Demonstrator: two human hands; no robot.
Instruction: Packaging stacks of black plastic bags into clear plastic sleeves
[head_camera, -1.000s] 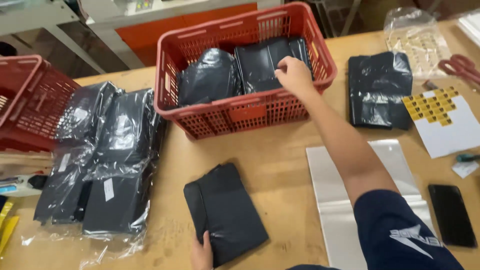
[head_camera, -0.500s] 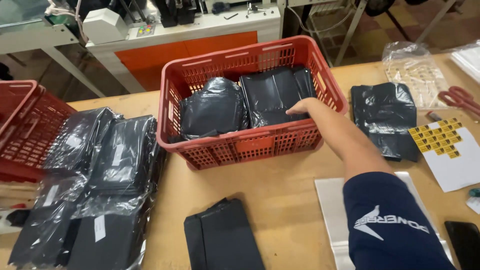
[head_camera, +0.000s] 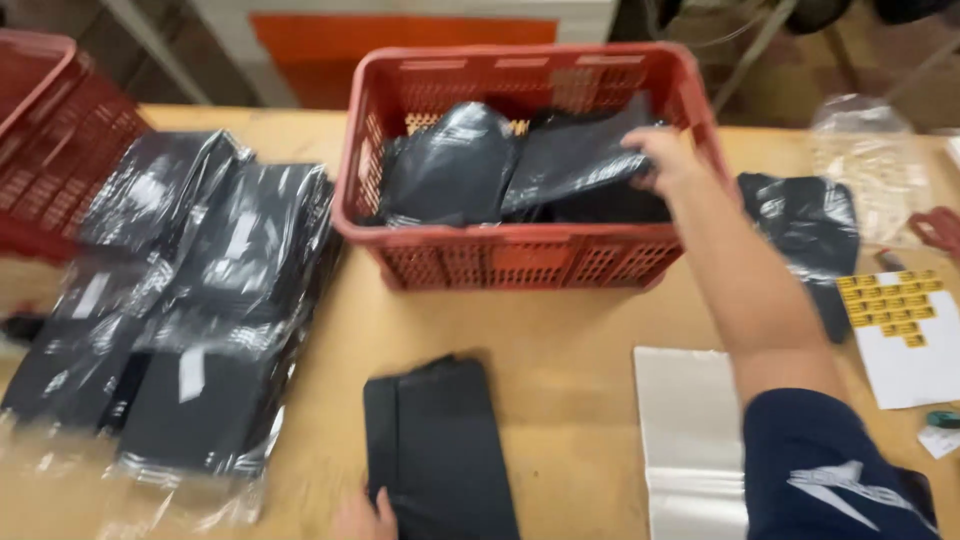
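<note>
Your right hand (head_camera: 665, 155) grips 1 black bag (head_camera: 575, 160) in the red crate (head_camera: 520, 255); it may slip, being glossy. Your left hand (head_camera: 362, 515) presses the folded garment (head_camera: 440, 450), fingers flat.

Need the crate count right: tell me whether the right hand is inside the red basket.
Yes: the right hand reaches into the red basket, gripping a black bagged item.

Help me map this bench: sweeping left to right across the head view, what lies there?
Red basket at the edge → bagged black garments → folded black garment under the left hand → red crate, right hand inside → clear bag → yellow sticker sheet.
</note>
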